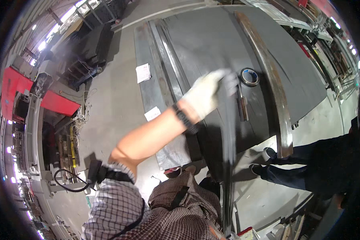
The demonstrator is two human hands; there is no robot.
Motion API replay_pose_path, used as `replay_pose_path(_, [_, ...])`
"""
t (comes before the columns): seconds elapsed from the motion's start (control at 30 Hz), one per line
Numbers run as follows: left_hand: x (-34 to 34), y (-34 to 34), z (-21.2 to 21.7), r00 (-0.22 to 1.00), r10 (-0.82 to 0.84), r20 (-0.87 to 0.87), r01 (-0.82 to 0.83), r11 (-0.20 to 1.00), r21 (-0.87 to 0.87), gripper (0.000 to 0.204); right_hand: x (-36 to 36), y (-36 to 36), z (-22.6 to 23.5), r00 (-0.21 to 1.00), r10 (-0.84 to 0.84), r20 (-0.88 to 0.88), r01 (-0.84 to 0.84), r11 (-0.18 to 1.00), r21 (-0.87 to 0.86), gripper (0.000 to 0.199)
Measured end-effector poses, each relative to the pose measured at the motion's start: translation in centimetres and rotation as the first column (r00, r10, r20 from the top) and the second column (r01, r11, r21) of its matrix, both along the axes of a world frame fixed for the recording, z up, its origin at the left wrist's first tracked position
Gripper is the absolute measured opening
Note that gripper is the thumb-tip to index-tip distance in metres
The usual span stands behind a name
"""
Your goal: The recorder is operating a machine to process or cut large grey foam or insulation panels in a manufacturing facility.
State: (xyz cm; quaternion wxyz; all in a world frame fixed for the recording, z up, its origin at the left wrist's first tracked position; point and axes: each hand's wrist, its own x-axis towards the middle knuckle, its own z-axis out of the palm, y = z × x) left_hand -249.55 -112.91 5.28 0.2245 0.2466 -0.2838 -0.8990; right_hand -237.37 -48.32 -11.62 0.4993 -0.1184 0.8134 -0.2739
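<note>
My left hand (206,93), in a white glove with greyish fingertips, reaches over the dark flat sheet (204,36). Its blurred fingers appear closed around the upper part of a long, narrow grey metal strip (228,148), which runs down past the right side of my body to the lower edge. My right hand does not show. Just right of the gloved fingers lies a roll of black tape (250,84) with a blue inner ring. Below the roll rests a short dark tool with a brownish handle (243,109); its kind is unclear.
A long brown metal bar (268,68) lies across the sheet's right part. Long metal profiles (168,52) and paper sheets (143,73) lie on the left. Another person's legs (296,164) stand at the right. Machinery with red panels (60,103) stands far left.
</note>
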Motion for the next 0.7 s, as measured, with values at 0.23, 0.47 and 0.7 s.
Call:
replay_pose_path(0.23, [-10.9, -1.0, 9.3, 0.982, 0.179, -0.065, -0.142, 0.46, -0.876, 0.114, -15.0, -12.6, 1.6, 0.779, -0.257, -0.572, 0.065, 0.94, -0.334, 0.029])
replay_pose_path(0.47, [0.3, 2.0, -7.7, 0.843, 0.374, 0.387, 0.391, 0.07, -0.918, 0.085, -31.9, -25.0, 13.4, 0.147, -0.416, -0.897, -0.079, 0.899, -0.43, 0.061])
replay_pose_path(0.7, [8.6, -1.1, -14.5, 0.659, 0.505, 0.558, 0.509, 0.246, -0.825, 0.046, -19.7, -36.6, 6.5, 0.451, -0.087, -0.888, -0.544, 0.762, -0.351, 0.038])
